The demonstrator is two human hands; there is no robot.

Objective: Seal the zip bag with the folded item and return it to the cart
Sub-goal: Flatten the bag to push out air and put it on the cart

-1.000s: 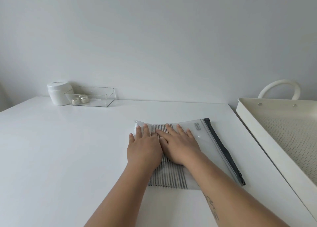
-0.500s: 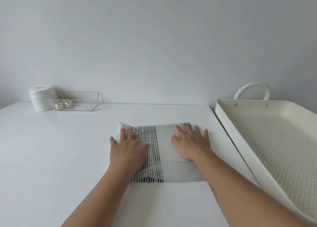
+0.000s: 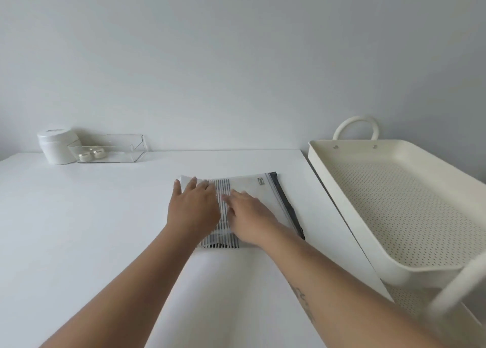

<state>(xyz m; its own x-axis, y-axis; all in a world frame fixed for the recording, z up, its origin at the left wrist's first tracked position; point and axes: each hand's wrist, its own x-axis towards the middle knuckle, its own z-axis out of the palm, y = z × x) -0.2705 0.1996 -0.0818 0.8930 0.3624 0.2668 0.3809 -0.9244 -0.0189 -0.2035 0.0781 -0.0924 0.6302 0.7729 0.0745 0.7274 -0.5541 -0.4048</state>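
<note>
- We are looking down at a white table (image 3: pixel 79 229) with a zip bag (image 3: pixel 252 190) lying flat on it, near the right edge.
- The striped folded item (image 3: pixel 223 190) is sitting inside the bag, toward its left side.
- We are laying our left hand (image 3: pixel 193 208) flat on the left part of the bag, fingers stretched out, gripping nothing.
- We are laying our right hand (image 3: pixel 249 217) flat on the middle of the bag, also stretched out and gripping nothing.
- We think we are pressing the bag flat to push the air out before closing it.
- The dark zip strip (image 3: pixel 285 203) is running along the bag's right edge; we cannot tell if it is closed.
- Next, we think we are going to need to pinch that strip and slide along it from one end to the other.
- The cart (image 3: pixel 394 203) is waiting just beside the table on the right, and its top tray is holding nothing.
</note>
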